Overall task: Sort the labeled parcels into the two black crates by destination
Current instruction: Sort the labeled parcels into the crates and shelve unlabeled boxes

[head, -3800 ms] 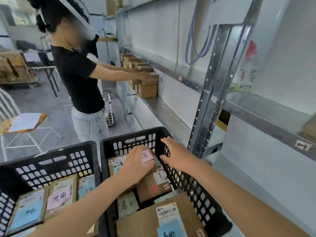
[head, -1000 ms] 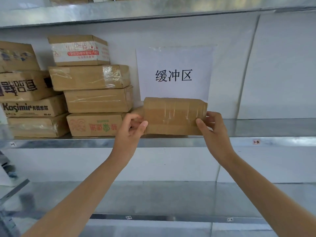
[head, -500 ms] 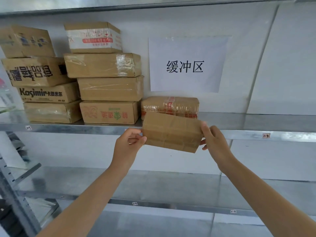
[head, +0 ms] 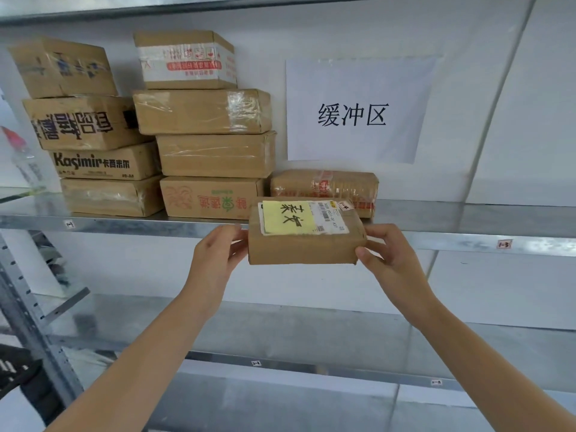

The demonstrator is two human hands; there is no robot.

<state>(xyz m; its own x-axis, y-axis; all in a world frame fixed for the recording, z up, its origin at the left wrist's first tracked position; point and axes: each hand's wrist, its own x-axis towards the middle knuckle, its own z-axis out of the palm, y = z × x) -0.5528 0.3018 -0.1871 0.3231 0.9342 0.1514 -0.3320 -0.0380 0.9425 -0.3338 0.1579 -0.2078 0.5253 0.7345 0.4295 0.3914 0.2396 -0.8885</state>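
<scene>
Item: left hand [head: 218, 254]. We note the arm reaching up and forward from the lower left. The fingers are curled against the left end of the parcel [head: 305, 249], and the thumb lies near its upper edge.

Item: right hand [head: 391, 260]. The arm comes up from the lower right. The thumb presses the parcel's front lower corner and the fingers wrap behind its right end. We log both hands as gripping the parcel, one at each end.

Item: parcel. This is a flat brown cardboard box, held roughly level in the air just in front of the edge of the metal shelf [head: 467, 221]. Its top face is tipped toward us. On that face we see a yellow label [head: 286, 218] with black handwritten characters lying sideways. Beside it is a white barcode label [head: 332, 216], whose print is too small for us to read.

Item: surroundings. A taped carton [head: 324, 183] lies on the shelf directly behind the parcel, and two stacks of cartons [head: 205, 151] stand to its left. A paper sign [head: 358, 110] hangs on the wall above. At the lower left edge we see what may be a black crate [head: 15, 372].
</scene>
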